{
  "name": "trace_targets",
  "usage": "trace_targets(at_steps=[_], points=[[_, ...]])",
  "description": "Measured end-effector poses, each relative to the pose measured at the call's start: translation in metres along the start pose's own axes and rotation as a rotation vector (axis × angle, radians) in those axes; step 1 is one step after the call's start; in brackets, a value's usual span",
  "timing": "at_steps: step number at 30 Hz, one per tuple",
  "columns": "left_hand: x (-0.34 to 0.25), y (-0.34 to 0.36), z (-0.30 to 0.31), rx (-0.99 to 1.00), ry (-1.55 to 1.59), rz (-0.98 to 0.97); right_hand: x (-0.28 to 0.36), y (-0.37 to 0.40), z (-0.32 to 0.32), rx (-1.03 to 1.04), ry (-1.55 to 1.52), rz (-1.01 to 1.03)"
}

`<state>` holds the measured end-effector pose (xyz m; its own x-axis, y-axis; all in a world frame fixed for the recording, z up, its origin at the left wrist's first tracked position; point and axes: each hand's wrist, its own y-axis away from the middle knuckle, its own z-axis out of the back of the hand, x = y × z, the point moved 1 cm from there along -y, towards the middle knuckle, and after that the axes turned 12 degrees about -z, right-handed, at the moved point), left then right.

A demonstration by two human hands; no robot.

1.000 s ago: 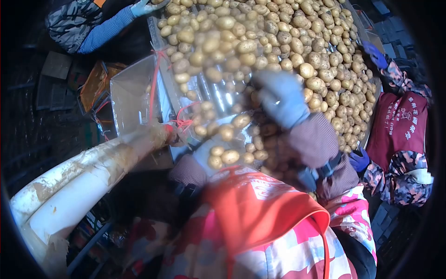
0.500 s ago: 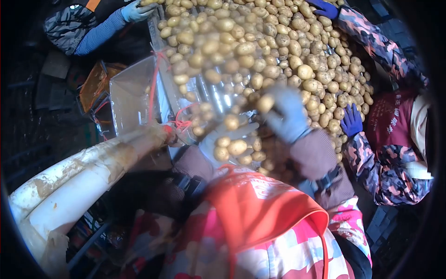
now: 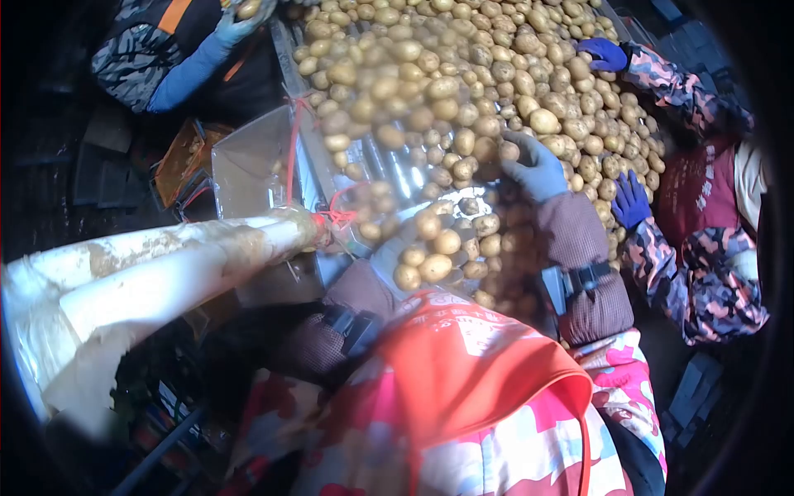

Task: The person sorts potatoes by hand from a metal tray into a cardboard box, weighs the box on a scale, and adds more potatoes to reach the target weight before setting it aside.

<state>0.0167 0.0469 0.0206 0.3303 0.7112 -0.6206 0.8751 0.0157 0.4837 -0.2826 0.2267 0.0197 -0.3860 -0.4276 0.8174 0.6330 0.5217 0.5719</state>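
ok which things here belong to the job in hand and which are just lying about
Seemingly part of the job: potatoes, shiny bars among them, left hand, right hand.

Apparently just around: white tubes, orange container, red string.

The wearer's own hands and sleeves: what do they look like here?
Pale blue-grey gloves cover the left hand and right hand. Puffy purple-brown fabric sleeves follow, each crossed by a dark strap; the right one has a black buckle.

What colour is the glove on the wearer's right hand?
Greyish-blue glove, seen best in the head view.
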Motion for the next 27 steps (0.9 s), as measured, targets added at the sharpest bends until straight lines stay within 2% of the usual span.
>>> trace_targets(at_steps=[3,4,6,8,10,12,14,15,17,21,22,23,25,27], points=[[-0.006,0.001,-0.012,0.043,0.018,0.036,-0.013,0.06,0.002,0.134,-0.218,0.091],[-0.011,0.001,-0.021,0.057,0.027,0.057,-0.014,0.083,-0.01,0.082,-0.379,0.126],[-0.022,0.0,-0.045,0.06,0.085,0.114,0.0,0.132,-0.022,0.135,-0.59,-0.004],[-0.031,-0.003,-0.073,0.077,0.166,0.176,-0.025,0.154,-0.017,0.154,-0.781,-0.018],[-0.019,-0.012,-0.089,0.187,0.304,0.262,-0.064,0.181,-0.009,0.059,-0.803,-0.029],[0.055,-0.05,-0.053,0.624,0.711,0.434,-0.088,0.227,-0.002,-0.066,-0.794,-0.07],[0.077,-0.049,-0.066,0.646,0.736,0.526,-0.123,0.273,0.003,-0.108,-0.718,-0.214],[0.059,-0.031,-0.105,0.47,0.545,0.526,-0.142,0.291,0.002,-0.113,-0.682,-0.286],[0.059,-0.021,-0.144,0.303,0.322,0.523,-0.181,0.317,-0.005,-0.104,-0.691,-0.304],[0.107,-0.027,-0.204,0.361,0.293,0.62,-0.252,0.346,-0.024,-0.166,-0.811,-0.39],[0.125,-0.025,-0.219,0.409,0.315,0.671,-0.245,0.352,-0.028,-0.142,-0.837,-0.285],[0.143,-0.022,-0.235,0.459,0.337,0.726,-0.255,0.365,-0.031,-0.181,-0.804,-0.296],[0.178,-0.022,-0.269,0.488,0.236,0.8,-0.283,0.385,-0.031,-0.255,-0.72,-0.305],[0.209,-0.026,-0.3,0.393,-0.001,0.793,-0.296,0.412,-0.024,-0.376,-0.617,-0.315]])
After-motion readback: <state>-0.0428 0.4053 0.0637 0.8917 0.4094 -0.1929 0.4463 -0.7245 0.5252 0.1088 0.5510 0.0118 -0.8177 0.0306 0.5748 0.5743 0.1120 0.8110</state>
